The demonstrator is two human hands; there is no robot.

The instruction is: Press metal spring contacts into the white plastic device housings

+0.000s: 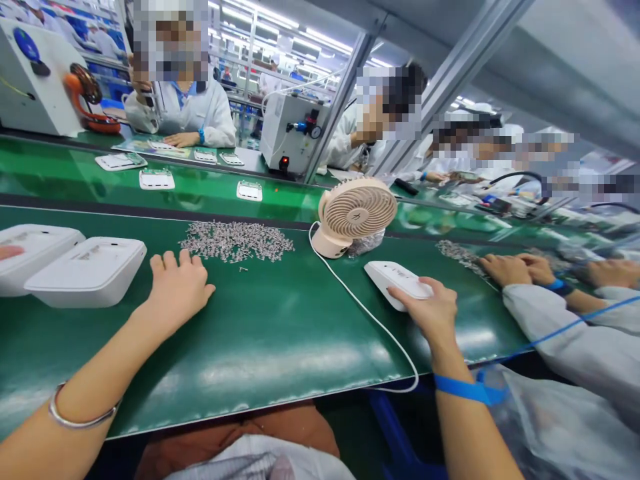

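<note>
My right hand [434,308] grips a white plastic device housing [395,277] by its near right end, thumb on the near side. The housing is tilted over the green mat [280,333]. My left hand [177,287] rests palm down with its fingers stretched forward and nothing visibly held. Its fingertips are at the left edge of a pile of small silvery metal parts [237,241]. One loose small part [243,269] lies just in front of the pile. Left of that hand stands another white housing [93,270], flat face up.
A beige desk fan [357,210] stands behind the mat's middle, its white cable [370,313] running to the front edge. At far left, another person's fingers [10,252] touch a white housing [37,243]. Co-worker's hands [520,268] are at right. White panels [157,179] lie on the conveyor behind.
</note>
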